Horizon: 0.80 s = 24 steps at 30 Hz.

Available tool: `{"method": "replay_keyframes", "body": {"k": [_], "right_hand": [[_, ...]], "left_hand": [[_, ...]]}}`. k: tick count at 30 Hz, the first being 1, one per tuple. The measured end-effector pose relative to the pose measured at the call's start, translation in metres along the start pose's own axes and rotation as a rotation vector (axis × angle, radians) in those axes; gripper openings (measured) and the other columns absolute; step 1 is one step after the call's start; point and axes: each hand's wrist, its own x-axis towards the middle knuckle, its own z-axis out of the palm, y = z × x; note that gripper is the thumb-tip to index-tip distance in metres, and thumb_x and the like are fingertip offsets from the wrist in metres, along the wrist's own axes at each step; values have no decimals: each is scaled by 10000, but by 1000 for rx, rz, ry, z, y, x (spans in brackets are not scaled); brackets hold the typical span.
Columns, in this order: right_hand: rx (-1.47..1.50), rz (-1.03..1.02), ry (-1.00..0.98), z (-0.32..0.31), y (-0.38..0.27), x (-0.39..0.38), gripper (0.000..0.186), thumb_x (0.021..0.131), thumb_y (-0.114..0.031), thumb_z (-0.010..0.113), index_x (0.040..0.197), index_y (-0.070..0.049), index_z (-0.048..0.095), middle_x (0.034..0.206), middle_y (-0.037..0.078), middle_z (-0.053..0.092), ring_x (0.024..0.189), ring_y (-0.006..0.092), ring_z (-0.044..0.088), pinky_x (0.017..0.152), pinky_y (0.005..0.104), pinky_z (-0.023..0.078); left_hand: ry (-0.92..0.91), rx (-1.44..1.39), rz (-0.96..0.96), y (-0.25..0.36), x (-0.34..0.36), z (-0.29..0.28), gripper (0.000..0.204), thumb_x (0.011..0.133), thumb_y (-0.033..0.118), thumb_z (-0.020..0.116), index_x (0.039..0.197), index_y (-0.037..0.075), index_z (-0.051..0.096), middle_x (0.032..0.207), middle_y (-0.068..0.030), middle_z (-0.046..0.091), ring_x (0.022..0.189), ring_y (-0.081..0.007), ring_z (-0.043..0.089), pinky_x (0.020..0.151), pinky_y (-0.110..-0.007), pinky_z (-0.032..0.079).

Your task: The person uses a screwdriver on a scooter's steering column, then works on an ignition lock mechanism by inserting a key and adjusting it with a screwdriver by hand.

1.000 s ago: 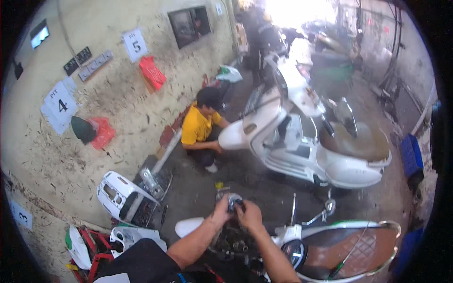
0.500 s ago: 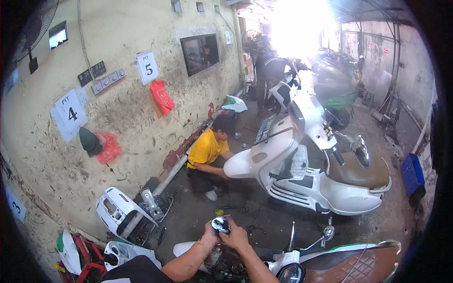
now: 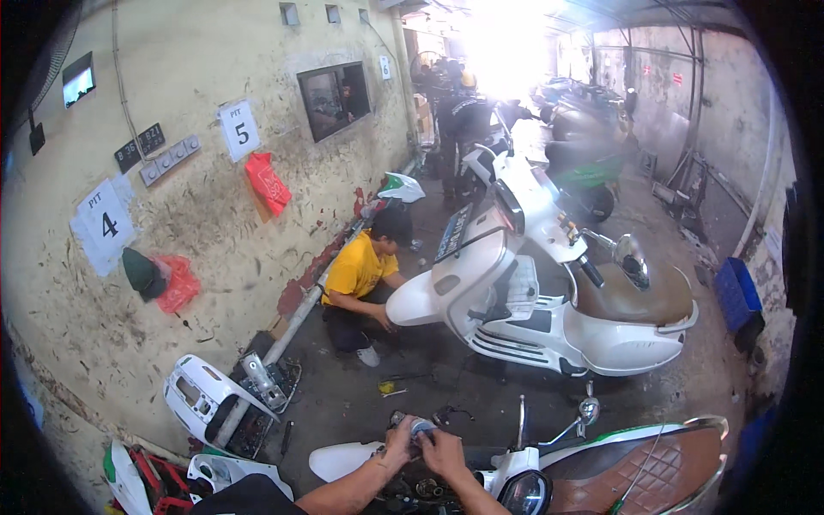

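Observation:
My left hand and my right hand meet low in the view, both closed around a small round metal part at the front of a stripped white scooter. That scooter has a brown quilted seat, a round headlight and a mirror stalk. Its white front mudguard sits just left of my hands. My forearms come up from the bottom edge.
A person in a yellow shirt crouches by the front wheel of a second white scooter. Loose white body panels lie along the left wall. A blue crate stands at right. More scooters are parked farther down the lane.
The view has tilted up, so my hands sit lower in the picture. Both hands stay together on the small metal part. The crouching person remains at the second scooter's front.

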Motion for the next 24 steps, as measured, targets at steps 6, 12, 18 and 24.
{"method": "replay_keyframes", "body": {"k": [6, 12, 18, 24], "right_hand": [[-131, 39, 58, -9, -4, -20, 343, 895, -340, 554, 882, -6, 631, 809, 225, 643, 744, 434, 617, 674, 503, 489], [193, 210, 16, -7, 17, -19, 374, 898, -363, 553, 807, -5, 614, 812, 241, 637, 783, 437, 613, 687, 508, 469], [-75, -30, 186, -1, 8, -27, 323, 876, -328, 586, 815, -13, 622, 781, 214, 612, 757, 414, 599, 685, 489, 465], [31, -68, 256, 5, 22, -46, 312, 858, -311, 610, 804, -4, 623, 788, 195, 596, 767, 400, 589, 666, 470, 461]], "left_hand": [[135, 208, 166, -11, -9, 7, 318, 737, 219, 705, 851, -68, 633, 809, -136, 645, 676, -216, 623, 566, -371, 502], [32, 217, 76, -9, -24, 21, 245, 819, 208, 617, 918, -16, 611, 844, -114, 642, 734, -251, 638, 591, -393, 526], [-34, 72, 12, -11, -25, 12, 324, 762, 246, 696, 877, -50, 633, 798, -122, 639, 692, -227, 627, 600, -363, 520], [21, 307, 90, -20, -30, 7, 327, 752, 258, 743, 902, -20, 656, 818, -94, 655, 715, -185, 623, 604, -336, 490]]}}
